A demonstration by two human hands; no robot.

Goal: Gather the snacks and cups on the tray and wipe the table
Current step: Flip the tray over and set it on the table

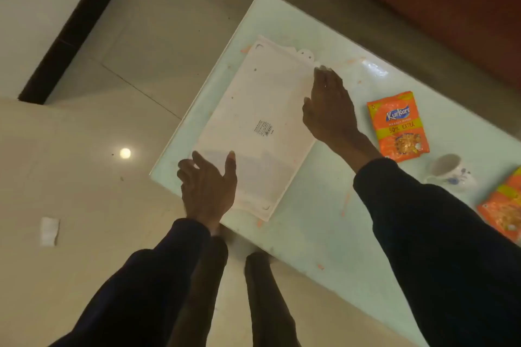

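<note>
A white rectangular tray [262, 110] lies on the pale green glass table [324, 220], a small label at its middle. My left hand [208, 186] hovers at the tray's near left corner, fingers spread, holding nothing. At the tray's right edge, my right hand [329, 107] rests flat with its fingertips near the far corner. An orange Kurkure snack packet [399, 127] lies to the right of that hand. A white cup with blue flowers [451, 170] lies on its side beyond it. A second orange packet [504, 208] is cut off by the right edge.
Orange smears and crumbs [345, 204] dot the table top. A brown sofa [451, 8] stands behind the table. A small white scrap [49, 231] lies on the glossy tiled floor at left. My legs and feet [262, 290] stand at the table's near corner.
</note>
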